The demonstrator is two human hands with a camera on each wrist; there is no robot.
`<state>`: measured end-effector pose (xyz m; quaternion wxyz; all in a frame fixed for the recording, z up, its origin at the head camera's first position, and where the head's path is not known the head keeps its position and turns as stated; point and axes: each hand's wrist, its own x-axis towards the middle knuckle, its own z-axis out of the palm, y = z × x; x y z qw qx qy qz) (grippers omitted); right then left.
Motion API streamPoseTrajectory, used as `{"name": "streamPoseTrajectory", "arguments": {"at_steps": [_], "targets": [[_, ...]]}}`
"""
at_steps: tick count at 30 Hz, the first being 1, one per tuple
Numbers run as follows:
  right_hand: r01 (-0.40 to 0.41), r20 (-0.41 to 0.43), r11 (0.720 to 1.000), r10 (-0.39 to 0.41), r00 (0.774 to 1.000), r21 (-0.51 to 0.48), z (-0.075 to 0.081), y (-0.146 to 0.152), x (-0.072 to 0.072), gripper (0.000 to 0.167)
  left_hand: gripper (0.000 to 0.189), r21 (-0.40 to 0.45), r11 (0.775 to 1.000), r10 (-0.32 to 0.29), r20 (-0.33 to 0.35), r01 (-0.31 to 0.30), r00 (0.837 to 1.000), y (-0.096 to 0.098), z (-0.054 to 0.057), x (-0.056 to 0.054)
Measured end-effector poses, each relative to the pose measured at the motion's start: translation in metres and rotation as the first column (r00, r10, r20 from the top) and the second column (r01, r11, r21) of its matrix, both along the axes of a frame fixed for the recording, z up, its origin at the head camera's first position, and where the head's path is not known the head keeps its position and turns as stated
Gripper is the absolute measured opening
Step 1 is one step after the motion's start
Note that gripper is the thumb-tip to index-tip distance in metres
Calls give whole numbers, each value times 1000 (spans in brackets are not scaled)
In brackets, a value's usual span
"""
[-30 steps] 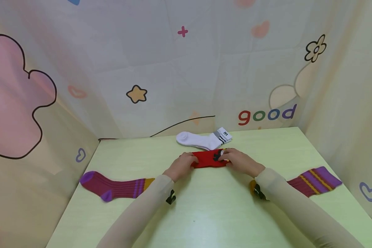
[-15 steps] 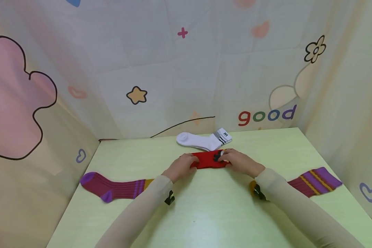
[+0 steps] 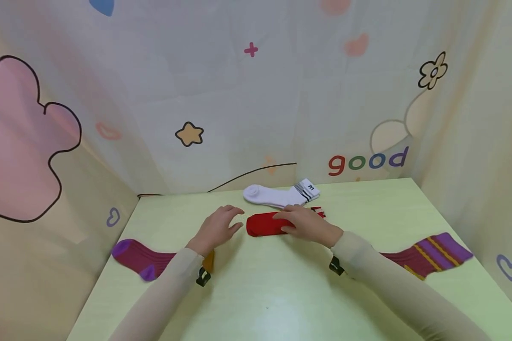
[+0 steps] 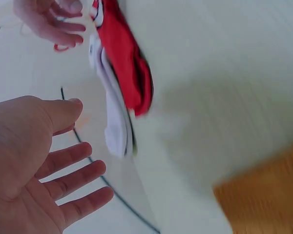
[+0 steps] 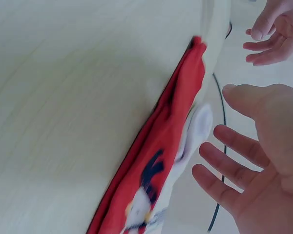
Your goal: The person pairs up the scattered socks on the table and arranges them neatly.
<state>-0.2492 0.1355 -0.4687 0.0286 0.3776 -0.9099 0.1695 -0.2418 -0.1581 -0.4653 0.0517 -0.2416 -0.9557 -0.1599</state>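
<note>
A folded red sock (image 3: pixel 260 224) lies across the back middle of the table, its printed end toward the right. Just behind it is a pair of white socks (image 3: pixel 270 195) with black stripes at the cuff. My left hand (image 3: pixel 216 229) hovers to the left of the red sock, fingers apart and holding nothing. Over the red sock's middle and right part hovers my right hand (image 3: pixel 309 225), hiding some of it. In the right wrist view the spread fingers (image 5: pixel 229 161) of that hand stand clear of the red sock (image 5: pixel 166 131).
A maroon sock with purple heel and toe (image 3: pixel 141 258) lies at the left, partly under my left sleeve. At the right, another maroon sock with purple and yellow stripes (image 3: pixel 435 253) is partly covered by my right sleeve. A printed curtain (image 3: pixel 230 104) hangs behind the table.
My left hand has let go of the red sock's left end and moved left. The right hand has released its right end and shifted left above it, uncovering the cuff.
</note>
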Motion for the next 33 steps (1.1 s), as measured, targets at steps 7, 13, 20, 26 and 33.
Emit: {"name": "streamPoseTrajectory", "arguments": {"at_steps": [7,13,20,26,33], "targets": [[-55,2,996,55,998,-69,1,-35,3,45,44,32,996,80,-48,-78,996,-46,5,12],[-71,33,995,73,997,-69,1,-63,6,45,63,34,991,129,-90,-126,988,-86,1,19],[-70,86,996,74,994,-53,-2,-96,9,49,65,60,975,219,-56,-215,974,-135,2,27],[-97,91,995,100,991,-39,-3,-122,11,50,67,81,959,272,-19,-270,962,-182,3,33],[-112,106,994,112,988,-12,-6,-150,14,51,67,61,943,329,-8,-328,944,-216,-4,40]]}}
